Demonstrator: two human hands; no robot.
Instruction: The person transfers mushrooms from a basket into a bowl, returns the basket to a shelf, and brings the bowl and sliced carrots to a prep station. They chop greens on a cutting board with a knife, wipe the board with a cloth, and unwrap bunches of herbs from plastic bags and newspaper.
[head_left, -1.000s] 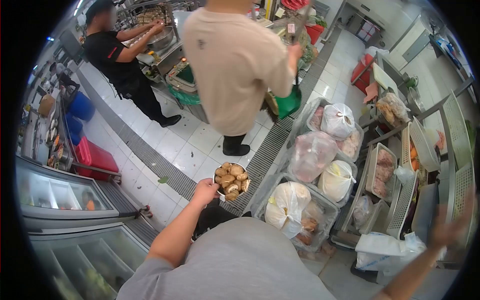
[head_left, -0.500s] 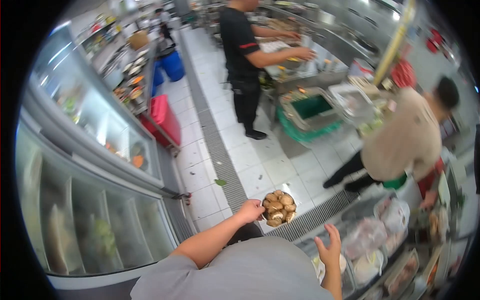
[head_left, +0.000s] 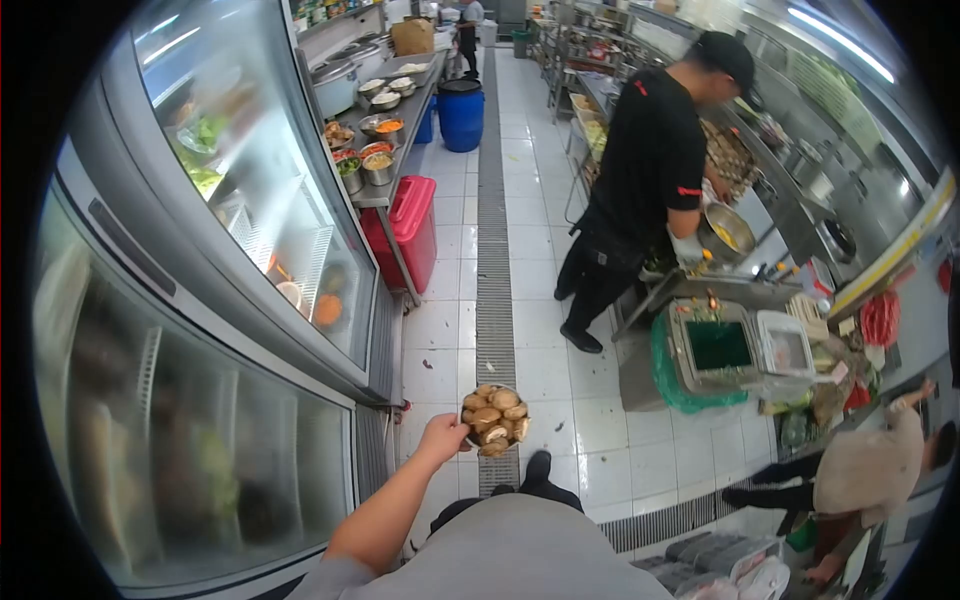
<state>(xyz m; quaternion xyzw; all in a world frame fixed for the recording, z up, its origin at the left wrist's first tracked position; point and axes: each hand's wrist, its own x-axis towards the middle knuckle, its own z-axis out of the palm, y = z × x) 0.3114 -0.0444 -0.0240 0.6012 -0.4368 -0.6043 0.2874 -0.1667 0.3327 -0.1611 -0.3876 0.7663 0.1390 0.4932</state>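
Brown, rounded mushrooms (head_left: pixel 495 413) lie heaped, some pale-patched.

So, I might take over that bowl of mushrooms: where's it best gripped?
Probably by the outside of the bowl, coming from the person's right: the left hand holds the opposite edge, leaving that side free. The mushrooms heap to the round rim, so cupping outside should suit better than reaching in.

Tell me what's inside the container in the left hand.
Brown mushrooms, heaped to the rim of the container gripped by the left hand. The container's bottom and anything beneath the top mushrooms are covered.
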